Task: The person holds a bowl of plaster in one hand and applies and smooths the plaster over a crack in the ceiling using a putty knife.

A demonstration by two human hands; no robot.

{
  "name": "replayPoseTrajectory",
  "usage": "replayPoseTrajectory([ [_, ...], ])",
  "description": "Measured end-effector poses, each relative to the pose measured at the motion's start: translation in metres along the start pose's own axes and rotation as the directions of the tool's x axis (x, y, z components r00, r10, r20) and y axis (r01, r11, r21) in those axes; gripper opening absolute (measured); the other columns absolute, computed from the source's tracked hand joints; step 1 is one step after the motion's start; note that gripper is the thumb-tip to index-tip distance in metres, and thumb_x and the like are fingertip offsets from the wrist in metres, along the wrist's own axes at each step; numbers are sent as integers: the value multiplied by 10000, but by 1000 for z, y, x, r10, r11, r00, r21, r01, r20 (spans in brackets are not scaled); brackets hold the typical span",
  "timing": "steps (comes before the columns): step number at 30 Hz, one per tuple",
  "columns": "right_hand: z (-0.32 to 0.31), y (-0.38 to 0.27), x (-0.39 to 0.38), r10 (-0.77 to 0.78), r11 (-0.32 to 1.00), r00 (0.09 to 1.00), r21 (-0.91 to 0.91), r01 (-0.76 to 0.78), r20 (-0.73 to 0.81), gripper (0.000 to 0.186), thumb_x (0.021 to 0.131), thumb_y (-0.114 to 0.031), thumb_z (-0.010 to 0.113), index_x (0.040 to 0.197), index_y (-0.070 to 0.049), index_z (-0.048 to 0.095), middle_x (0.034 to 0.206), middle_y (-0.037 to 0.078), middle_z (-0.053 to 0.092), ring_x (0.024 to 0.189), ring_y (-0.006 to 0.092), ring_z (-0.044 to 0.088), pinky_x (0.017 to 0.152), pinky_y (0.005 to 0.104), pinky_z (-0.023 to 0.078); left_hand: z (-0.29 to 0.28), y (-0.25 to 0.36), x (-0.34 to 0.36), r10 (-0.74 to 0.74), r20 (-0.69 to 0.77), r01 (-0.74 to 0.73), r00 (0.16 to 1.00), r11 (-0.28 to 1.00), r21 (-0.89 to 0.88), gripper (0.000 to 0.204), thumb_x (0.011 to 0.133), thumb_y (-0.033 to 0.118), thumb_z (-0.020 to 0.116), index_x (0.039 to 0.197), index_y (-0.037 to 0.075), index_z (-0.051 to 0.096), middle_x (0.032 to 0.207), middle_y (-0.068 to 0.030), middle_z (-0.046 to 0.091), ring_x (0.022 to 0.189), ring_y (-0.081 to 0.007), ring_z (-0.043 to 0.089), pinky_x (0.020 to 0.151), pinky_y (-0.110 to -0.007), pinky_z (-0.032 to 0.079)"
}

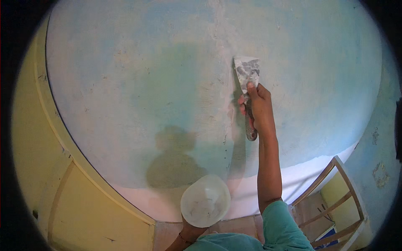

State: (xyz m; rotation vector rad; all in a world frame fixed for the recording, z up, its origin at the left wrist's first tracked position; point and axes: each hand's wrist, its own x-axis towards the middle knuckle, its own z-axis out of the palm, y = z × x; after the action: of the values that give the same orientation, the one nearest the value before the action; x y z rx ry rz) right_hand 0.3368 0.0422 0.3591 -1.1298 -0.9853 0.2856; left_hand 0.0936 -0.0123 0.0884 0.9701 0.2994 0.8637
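My right hand [257,106] is raised against a pale blue-green wall [138,96] and grips the handle of a putty knife [247,73]. Its wide metal blade, smeared with grey filler, lies flat on the wall next to a vertical strip of rough patched plaster [222,62]. My left hand [190,234] is low in the view, holding up a round white bowl [205,201] from beneath; most of that hand is hidden behind the bowl. Both arms wear teal sleeves.
A yellow door and frame [83,196] runs down the left side. A wooden chair or ladder frame [335,201] leans at the lower right. The wall's bottom band is white [301,175]. My shadow falls on the wall above the bowl.
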Motion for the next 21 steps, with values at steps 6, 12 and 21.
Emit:
replayPoseTrajectory([
  [6,-6,13,-37,26,979,999,202,-31,25,242,954,-248,453,911,-21,523,635,47,553,466,109,467,453,239,395,2,7,-5,1,-1,-1,1000,1000,-20,755,806,393,646,1403,183,234,1405,-78,345,1274,-258,384,1072,-433,319],
  [12,-21,46,-87,74,924,993,369,-104,95,214,912,-114,433,1089,-6,488,766,61,548,608,123,499,553,256,437,-7,-1,-11,-50,-28,43,998,974,-224,746,778,339,693,1384,180,289,1387,-84,373,1275,-251,389,1056,-434,346],
  [21,-41,94,-136,146,974,981,157,-164,125,264,954,-251,471,1091,-31,518,893,42,534,750,129,500,650,272,465,8,18,-10,23,-5,-20,1000,948,319,686,856,505,516,1396,160,269,1392,-104,369,1255,-327,401,1029,-508,365],
])
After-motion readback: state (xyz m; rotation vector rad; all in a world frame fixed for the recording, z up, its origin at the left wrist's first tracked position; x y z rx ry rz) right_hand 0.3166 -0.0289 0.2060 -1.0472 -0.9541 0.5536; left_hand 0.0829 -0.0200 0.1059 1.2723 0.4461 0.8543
